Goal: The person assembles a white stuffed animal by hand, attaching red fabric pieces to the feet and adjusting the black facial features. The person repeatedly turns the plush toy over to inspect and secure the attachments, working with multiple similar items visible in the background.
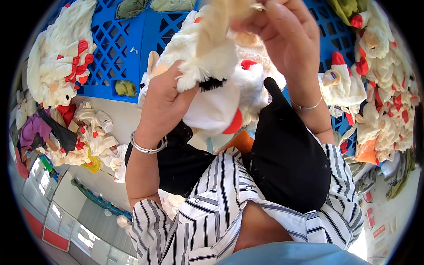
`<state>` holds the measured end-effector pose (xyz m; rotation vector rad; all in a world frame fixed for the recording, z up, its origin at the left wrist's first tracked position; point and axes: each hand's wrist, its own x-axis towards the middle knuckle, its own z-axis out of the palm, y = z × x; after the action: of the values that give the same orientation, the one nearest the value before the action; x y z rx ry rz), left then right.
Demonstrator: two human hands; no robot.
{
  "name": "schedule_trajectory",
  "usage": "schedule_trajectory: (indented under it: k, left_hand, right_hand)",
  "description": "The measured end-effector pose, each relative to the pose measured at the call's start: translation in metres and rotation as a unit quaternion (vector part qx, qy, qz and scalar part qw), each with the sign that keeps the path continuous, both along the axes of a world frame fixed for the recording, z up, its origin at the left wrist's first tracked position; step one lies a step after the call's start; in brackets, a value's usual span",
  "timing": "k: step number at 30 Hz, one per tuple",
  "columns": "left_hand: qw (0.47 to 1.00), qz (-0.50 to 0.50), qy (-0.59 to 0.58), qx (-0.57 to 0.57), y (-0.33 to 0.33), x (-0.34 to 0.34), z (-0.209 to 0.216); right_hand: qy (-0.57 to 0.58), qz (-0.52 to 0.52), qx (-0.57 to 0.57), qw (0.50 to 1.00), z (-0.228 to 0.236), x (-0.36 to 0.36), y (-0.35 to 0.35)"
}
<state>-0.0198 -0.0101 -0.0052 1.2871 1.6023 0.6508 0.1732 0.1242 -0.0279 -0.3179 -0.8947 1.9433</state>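
Note:
A white fluffy plush toy skin (216, 59) with a black furry patch, a smooth white part and a red tip hangs in front of me. My left hand (165, 99) grips its lower edge, thumb and fingers closed on the fur. A long beige ear-like piece (216, 24) rises from its top, smeared by motion. Beside that piece is my right hand (289, 39), its fingers bent together in a pinch. The blur at its fingertips hides what they hold. More white plush skins with red parts lie beneath and behind the piece in my hands.
Blue lattice plastic pallets (141, 44) lie ahead. Stacked plush skins (62, 53) rest at the left, and a larger heap of cream and red ones (384, 101) at the right. Purple cloth (35, 130) lies at the far left. My black-clad knees (287, 154) flank the work.

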Motion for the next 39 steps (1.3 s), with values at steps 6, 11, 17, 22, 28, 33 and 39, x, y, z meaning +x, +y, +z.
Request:
schedule_trajectory:
  k: [6, 11, 17, 22, 28, 33, 39]
  left_hand:
    - [0.993, 0.073, -0.079, 0.038, -0.007, -0.007, -0.023]
    - [0.954, 0.189, -0.226, -0.051, -0.005, 0.01, -0.011]
    - [0.964, 0.051, -0.188, -0.179, 0.002, -0.009, 0.011]
    - [0.953, 0.126, -0.23, -0.152, -0.002, -0.007, 0.009]
    - [0.927, 0.22, -0.276, -0.127, 0.002, -0.003, 0.004]
    - [0.927, 0.228, -0.27, -0.126, 0.005, -0.003, 0.003]
    - [0.928, 0.215, -0.278, -0.125, 0.004, -0.005, 0.001]
  right_hand:
    - [-0.273, -0.005, 0.406, 0.872, -0.014, -0.007, -0.018]
    - [-0.294, -0.021, 0.434, 0.851, -0.024, -0.014, -0.023]
    - [-0.295, -0.057, 0.334, 0.894, -0.029, 0.0, -0.017]
    - [-0.244, -0.096, 0.262, 0.929, -0.029, 0.014, -0.007]
    - [-0.275, -0.017, 0.445, 0.852, -0.027, -0.011, -0.028]
    - [-0.272, -0.075, 0.477, 0.832, -0.021, -0.019, -0.03]
    - [-0.245, -0.06, 0.448, 0.858, -0.029, -0.017, -0.03]
